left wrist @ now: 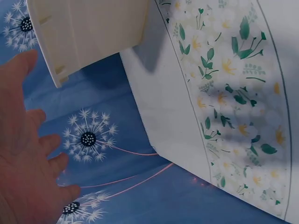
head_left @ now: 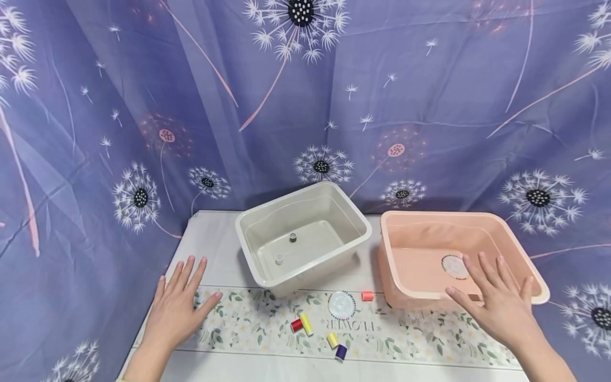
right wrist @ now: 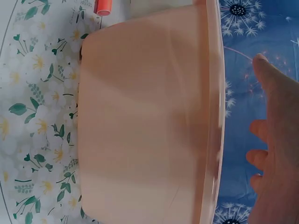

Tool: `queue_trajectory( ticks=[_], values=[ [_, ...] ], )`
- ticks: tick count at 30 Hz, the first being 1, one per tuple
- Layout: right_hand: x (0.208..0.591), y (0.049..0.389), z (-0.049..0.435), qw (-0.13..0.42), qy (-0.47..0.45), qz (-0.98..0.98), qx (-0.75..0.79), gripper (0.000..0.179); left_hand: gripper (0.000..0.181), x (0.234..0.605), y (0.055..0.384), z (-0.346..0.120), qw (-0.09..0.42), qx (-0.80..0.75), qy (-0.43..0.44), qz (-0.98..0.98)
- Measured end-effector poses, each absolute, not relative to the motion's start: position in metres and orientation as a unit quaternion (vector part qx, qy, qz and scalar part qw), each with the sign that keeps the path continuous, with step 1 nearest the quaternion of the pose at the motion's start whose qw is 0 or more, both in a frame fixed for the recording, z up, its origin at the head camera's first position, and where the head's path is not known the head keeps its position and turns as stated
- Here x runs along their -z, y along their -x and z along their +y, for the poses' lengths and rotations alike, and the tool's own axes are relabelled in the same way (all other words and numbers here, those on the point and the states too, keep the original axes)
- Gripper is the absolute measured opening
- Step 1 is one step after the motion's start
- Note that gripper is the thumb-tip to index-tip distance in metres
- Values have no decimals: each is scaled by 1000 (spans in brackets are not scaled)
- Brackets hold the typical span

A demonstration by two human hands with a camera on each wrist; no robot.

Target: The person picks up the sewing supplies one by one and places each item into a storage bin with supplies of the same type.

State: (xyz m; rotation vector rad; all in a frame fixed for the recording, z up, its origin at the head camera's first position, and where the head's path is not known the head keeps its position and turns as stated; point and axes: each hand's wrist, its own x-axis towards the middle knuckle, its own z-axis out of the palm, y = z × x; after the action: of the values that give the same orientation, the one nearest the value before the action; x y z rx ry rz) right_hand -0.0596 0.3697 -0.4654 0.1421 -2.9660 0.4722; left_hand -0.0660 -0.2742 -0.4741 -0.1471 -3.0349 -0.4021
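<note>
My left hand (head_left: 177,313) is spread with straight fingers above the table's left side, left of a grey-white plastic basin (head_left: 305,265). In that basin lie a dark-and-white small spool (head_left: 293,237) and a white one (head_left: 279,259). My right hand (head_left: 503,310), fingers spread, hovers over the front rim of a pink basin (head_left: 406,294), holding nothing. Inside it a round pin wheel (head_left: 454,267) is partly covered by the fingertips. Between the hands lie a second pin wheel (head_left: 341,305) and thread spools: orange-pink (head_left: 367,296), red (head_left: 297,325), yellow (head_left: 306,324), shorter yellow (head_left: 332,340) and purple (head_left: 341,353).
A floral strip (head_left: 396,339) runs across the white table (head_left: 210,244). Blue-purple dandelion-print cloth (head_left: 267,106) hangs behind and at the left, right against the table's edges. The two basins stand side by side at the back, the grey-white one turned at an angle.
</note>
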Motion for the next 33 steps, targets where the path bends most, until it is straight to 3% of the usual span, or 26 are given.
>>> queue_trajectory(
  ticks=[12, 24, 33],
  values=[
    [459, 68, 356, 67, -69, -982, -165, 89, 91, 465, 78, -267, 85, 124, 98, -984],
    [459, 71, 345, 73, -87, -978, -175, 86, 94, 454, 86, -262, 40, 109, 117, -986],
    [455, 76, 330, 84, -107, -975, -178, 87, 95, 452, 87, -259, 36, 117, 128, -984]
  ],
)
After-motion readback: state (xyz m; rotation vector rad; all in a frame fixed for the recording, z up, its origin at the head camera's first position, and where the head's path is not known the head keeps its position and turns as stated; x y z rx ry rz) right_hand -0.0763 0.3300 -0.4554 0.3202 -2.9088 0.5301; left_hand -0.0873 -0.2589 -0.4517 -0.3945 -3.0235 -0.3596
